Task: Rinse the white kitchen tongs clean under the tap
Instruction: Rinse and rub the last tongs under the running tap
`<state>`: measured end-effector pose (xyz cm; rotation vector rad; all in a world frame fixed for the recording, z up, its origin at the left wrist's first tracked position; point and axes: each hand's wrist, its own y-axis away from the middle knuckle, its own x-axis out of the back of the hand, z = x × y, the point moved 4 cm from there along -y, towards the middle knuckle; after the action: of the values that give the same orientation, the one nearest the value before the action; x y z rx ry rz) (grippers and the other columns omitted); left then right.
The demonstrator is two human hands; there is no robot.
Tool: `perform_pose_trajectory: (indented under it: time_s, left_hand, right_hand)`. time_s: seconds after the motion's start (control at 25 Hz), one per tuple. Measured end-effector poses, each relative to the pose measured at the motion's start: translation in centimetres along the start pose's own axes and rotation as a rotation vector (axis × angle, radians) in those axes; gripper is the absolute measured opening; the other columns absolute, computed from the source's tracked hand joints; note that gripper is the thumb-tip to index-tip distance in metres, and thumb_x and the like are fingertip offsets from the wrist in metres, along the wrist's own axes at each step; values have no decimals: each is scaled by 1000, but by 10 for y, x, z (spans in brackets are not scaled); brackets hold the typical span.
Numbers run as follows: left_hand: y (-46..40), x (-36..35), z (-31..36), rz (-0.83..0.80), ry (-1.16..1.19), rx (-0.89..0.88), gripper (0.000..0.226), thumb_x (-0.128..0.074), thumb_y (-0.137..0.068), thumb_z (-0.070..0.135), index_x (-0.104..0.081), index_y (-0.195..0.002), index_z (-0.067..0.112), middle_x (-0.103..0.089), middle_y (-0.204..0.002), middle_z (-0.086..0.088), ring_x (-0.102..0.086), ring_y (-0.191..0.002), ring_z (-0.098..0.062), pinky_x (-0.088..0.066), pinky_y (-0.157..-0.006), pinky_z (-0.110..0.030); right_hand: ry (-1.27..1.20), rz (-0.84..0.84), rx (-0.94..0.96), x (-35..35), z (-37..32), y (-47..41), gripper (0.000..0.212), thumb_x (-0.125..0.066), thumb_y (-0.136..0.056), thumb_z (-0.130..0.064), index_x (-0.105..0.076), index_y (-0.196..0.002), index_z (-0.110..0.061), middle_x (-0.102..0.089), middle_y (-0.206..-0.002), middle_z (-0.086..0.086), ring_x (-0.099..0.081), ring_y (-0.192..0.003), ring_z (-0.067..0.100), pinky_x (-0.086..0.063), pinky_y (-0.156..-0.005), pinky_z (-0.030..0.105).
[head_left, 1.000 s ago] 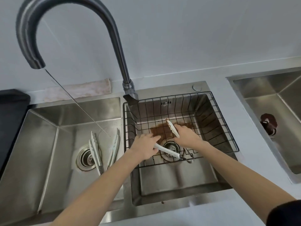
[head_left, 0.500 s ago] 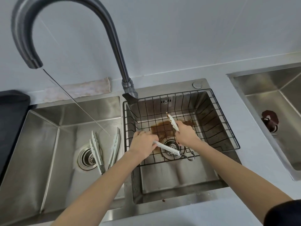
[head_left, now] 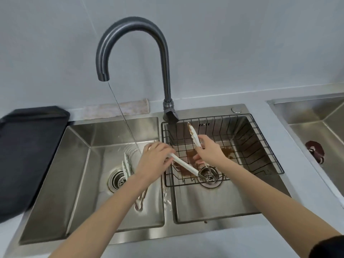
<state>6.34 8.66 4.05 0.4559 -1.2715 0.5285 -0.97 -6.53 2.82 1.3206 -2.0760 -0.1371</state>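
Note:
A pair of white kitchen tongs (head_left: 183, 164) is spread wide above the black wire basket (head_left: 260, 144) in the right basin. My left hand (head_left: 154, 161) grips one arm near its tip, over the divider between the basins. My right hand (head_left: 210, 151) grips the other arm, whose brown-stained tip (head_left: 190, 128) points up toward the tap base. The metal hinge end hangs over the right drain (head_left: 209, 176). A thin stream of water (head_left: 122, 116) runs from the dark curved tap (head_left: 134, 27) into the left basin, landing just left of my left hand.
Another pair of white tongs (head_left: 126, 165) lies in the left basin by its drain (head_left: 117, 180), partly hidden by my left arm. Brown liquid (head_left: 189, 155) stains the right basin floor. A black tray (head_left: 28, 146) sits at left, a cloth (head_left: 115, 108) behind, a second sink (head_left: 316, 127) at right.
Both hands lifted the tongs and shifted them left toward the water stream. The stained tip now stands higher, near the basket's back rim. The camera view moved, so the tap appears nearer the centre.

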Motion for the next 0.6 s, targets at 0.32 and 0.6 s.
perform_pose_trajectory:
  time_s: [0.32, 0.6]
  left_hand:
    - [55, 18, -73, 126, 115, 183, 39, -52, -90, 33, -53, -128, 21, -43, -140, -4, -34, -134, -22, -28, -107, -34]
    - [79, 15, -124, 139, 748, 569, 55, -56, -88, 35, -36, -130, 5, -49, -117, -9, -53, -92, -18, -45, -81, -30]
  right_hand:
    - [-422, -3, -78, -81, -45, 14, 44, -45, -96, -6, -36, -139, -10, -54, -113, 13, -61, -68, 12, -57, -69, 27]
    - [-648, 47, -122, -145, -72, 13, 44, -40, -97, -2, -32, -140, -7, -51, -119, 14, -62, -77, 19, -57, -71, 30]
